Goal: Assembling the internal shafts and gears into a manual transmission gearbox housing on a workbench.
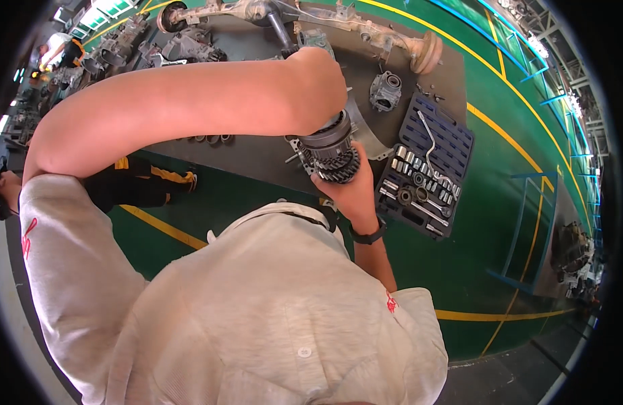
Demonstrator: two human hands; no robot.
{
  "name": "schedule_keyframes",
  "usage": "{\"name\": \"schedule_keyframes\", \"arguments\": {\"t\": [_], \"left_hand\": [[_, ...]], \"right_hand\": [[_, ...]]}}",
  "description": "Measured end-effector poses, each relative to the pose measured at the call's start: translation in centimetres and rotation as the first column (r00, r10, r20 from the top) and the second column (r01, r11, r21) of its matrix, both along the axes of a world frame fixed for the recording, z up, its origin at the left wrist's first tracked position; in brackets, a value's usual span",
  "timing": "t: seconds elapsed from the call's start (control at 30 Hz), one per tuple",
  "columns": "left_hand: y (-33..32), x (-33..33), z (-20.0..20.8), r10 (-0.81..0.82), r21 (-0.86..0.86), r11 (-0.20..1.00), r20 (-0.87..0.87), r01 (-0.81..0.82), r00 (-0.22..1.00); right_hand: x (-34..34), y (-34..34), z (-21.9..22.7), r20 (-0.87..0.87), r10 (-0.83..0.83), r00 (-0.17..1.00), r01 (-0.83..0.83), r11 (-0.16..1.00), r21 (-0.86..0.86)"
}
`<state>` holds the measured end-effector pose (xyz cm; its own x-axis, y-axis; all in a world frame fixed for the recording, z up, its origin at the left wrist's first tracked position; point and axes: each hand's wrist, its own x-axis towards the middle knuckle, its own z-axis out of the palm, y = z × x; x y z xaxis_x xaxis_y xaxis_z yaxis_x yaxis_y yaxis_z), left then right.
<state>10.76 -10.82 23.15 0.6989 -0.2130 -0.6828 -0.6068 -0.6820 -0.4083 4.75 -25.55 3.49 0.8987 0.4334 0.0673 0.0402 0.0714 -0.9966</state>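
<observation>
A gear shaft [328, 145] with stacked toothed gears stands out in front of my body, its gear end toward me. My right hand [355, 189], with a dark band on the wrist, is wrapped round the near gears from the right. From the left, my left arm reaches across and my left hand [317, 71] is at the far end of the shaft. The back of that hand and the forearm hide its fingers, so its grip does not show. Partly behind the gears is a grey metal housing [294, 154] at the bench edge.
To the right, an open socket set case [453, 135] holds sockets and a ratchet. A small metal casting [386, 91] sits beyond it. Along the far bench lies a rusty axle [352, 23]; more gearbox parts [190, 46] are at the left. Other people [58, 50] are at the left.
</observation>
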Motion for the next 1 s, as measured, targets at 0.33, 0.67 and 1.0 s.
{"name": "schedule_keyframes", "arguments": {"t": [0.33,0.67,1.0], "left_hand": [[-4.1,1.1,4.1,-0.178,0.023,0.984,0.228,0.178,0.957],[0.4,-4.2,9.8,-0.115,-0.133,0.783,0.929,0.607,0.351],[-3.2,-8.6,-14.5,0.466,-0.827,-0.562,-0.301,0.016,0.832]], "right_hand": [[4.1,-2.2,1.7,0.028,0.045,0.999,-0.05,0.974,0.223],[6.0,-2.1,5.2,0.15,0.075,0.986,-0.12,0.942,0.312],[5.9,0.1,7.5,0.087,0.053,0.995,-0.079,0.939,0.335]]}}
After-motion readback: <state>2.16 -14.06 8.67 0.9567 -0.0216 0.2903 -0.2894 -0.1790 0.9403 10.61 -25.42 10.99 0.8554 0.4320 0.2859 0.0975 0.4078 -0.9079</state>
